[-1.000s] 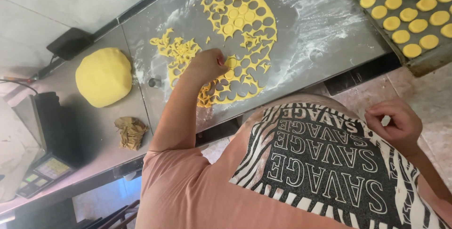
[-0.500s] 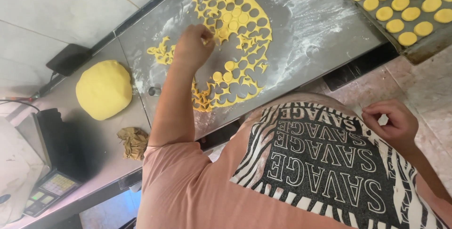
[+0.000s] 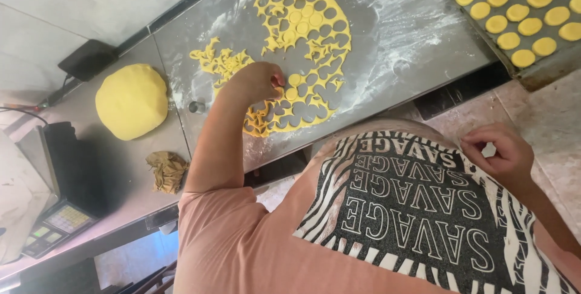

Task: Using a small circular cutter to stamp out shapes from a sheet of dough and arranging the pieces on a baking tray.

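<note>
Bakery kitchen, floured steel worktable (image 3: 423,34), cut-out yellow dough sheet (image 3: 302,40), tray of dough rounds (image 3: 514,13), weighing scale (image 3: 54,221)

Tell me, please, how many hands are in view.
2. The left hand rests on the cut yellow dough sheet on the floured table; the right hand is curled by the patterned shirt. None seems hidden.

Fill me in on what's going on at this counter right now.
A person in a pink shirt is working a rolled sheet of yellow dough on a floured metal counter. The left hand is down on the sheet among the punched-out rounds, fingers pinched at one small disc. The right hand is held back near the body, off the counter. Cut rounds sit in rows on a tray at the right; a dough ball waits at the left.
</note>
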